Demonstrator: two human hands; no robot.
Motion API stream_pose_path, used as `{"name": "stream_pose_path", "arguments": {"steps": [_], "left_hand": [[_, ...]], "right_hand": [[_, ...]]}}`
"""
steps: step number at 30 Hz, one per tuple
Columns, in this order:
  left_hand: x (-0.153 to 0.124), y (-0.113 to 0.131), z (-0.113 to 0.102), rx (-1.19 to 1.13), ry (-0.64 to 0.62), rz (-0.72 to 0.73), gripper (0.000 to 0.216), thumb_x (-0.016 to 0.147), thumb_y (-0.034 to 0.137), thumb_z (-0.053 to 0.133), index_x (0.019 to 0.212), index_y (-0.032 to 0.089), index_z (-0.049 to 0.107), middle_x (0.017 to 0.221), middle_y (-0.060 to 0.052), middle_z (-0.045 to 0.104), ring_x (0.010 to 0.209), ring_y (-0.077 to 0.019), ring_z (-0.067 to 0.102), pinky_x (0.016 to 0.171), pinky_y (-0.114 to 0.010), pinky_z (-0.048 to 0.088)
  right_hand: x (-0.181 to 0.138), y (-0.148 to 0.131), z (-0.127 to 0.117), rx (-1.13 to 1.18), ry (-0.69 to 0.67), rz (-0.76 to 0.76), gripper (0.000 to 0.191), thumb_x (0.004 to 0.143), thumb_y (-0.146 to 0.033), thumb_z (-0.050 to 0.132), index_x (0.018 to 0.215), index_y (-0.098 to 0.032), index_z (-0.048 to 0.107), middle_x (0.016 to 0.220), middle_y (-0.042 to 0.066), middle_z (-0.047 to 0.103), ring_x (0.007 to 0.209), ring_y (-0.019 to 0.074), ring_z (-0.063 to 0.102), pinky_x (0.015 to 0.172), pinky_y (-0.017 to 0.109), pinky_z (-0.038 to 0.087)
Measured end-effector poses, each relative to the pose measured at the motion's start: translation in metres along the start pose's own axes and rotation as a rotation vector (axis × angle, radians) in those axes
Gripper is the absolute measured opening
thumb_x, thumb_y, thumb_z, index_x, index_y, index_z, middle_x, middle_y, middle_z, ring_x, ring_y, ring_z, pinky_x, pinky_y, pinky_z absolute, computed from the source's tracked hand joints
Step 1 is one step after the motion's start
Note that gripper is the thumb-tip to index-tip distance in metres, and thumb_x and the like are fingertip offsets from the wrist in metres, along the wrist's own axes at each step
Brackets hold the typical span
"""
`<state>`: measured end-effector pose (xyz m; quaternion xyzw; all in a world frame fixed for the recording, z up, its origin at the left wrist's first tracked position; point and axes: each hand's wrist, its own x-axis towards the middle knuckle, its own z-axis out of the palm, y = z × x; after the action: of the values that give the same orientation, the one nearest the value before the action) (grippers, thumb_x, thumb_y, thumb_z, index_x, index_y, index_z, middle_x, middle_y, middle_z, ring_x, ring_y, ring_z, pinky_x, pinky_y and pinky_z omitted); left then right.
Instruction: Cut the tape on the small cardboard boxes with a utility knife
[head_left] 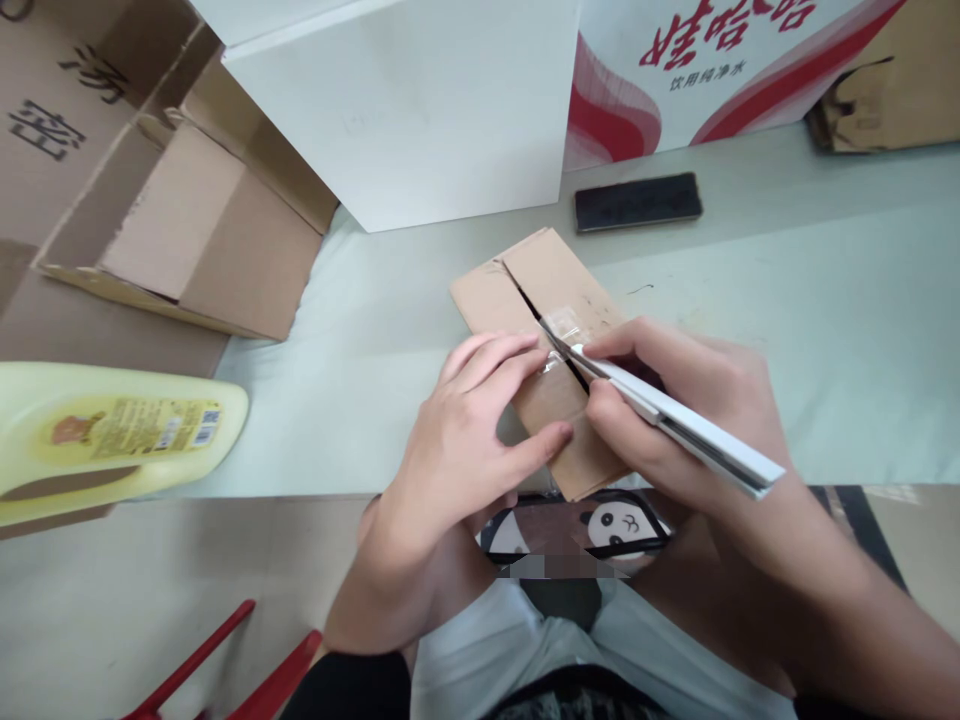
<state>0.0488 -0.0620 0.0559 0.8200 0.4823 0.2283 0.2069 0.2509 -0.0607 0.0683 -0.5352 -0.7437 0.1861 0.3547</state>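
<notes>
A small brown cardboard box [484, 290] lies at an angle on the table, its top flaps meeting along a dark gap. Clear tape [566, 322] crosses the middle of that gap. My left hand [469, 430] rests on the box top with fingers stretched out and thumb apart, on the left side of the gap. My right hand [697, 375] is closed round a white box cutter [701, 435]. Its blade tip touches the seam at the tape, and the handle slants back towards me. The box's near side is hidden from view.
Behind the box stand a white box [420, 120] and a red-and-white printed carton [675, 100]. A dark phone [637, 202] lies in front of them. On the left are an opened cardboard carton [247, 250] and a yellow bottle [210, 430]. Below is a red stool [199, 660].
</notes>
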Motion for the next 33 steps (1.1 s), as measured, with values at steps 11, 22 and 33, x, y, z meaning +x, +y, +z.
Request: {"name": "stream_pose_path", "arguments": {"steps": [11,22,33], "left_hand": [[-0.0007,-0.0004,0.0007,-0.011,0.011,-0.002,0.047,0.095,0.045,0.072,0.132,0.016,0.066,0.145,-0.011,0.065,0.140,-0.0294,0.053,0.120,-0.048,0.046],[0.0006,-0.0012,0.0010,-0.030,0.017,0.011,0.046,0.095,0.044,0.072,0.131,0.016,0.065,0.144,-0.012,0.066,0.139,-0.0290,0.053,0.120,-0.047,0.045],[0.0002,-0.0031,0.0006,-0.023,0.012,0.007,0.047,0.095,0.047,0.071,0.132,0.018,0.064,0.146,-0.011,0.065,0.140,-0.0295,0.052,0.121,-0.048,0.044]], "right_hand": [[-0.0021,-0.0007,0.0009,0.012,0.016,-0.029,0.005,0.080,-0.020,0.055,0.081,-0.020,0.060,0.065,-0.003,0.060,0.054,0.0094,0.052,0.053,0.023,0.040],[-0.0038,0.0003,0.0014,0.015,0.046,-0.092,0.008,0.080,-0.018,0.054,0.073,-0.022,0.051,0.063,-0.002,0.058,0.053,0.0098,0.047,0.050,0.025,0.038],[-0.0044,-0.0025,0.0013,0.014,0.095,-0.117,0.008,0.078,-0.019,0.054,0.071,-0.022,0.050,0.057,-0.004,0.052,0.048,0.0094,0.042,0.048,0.024,0.035]]}}
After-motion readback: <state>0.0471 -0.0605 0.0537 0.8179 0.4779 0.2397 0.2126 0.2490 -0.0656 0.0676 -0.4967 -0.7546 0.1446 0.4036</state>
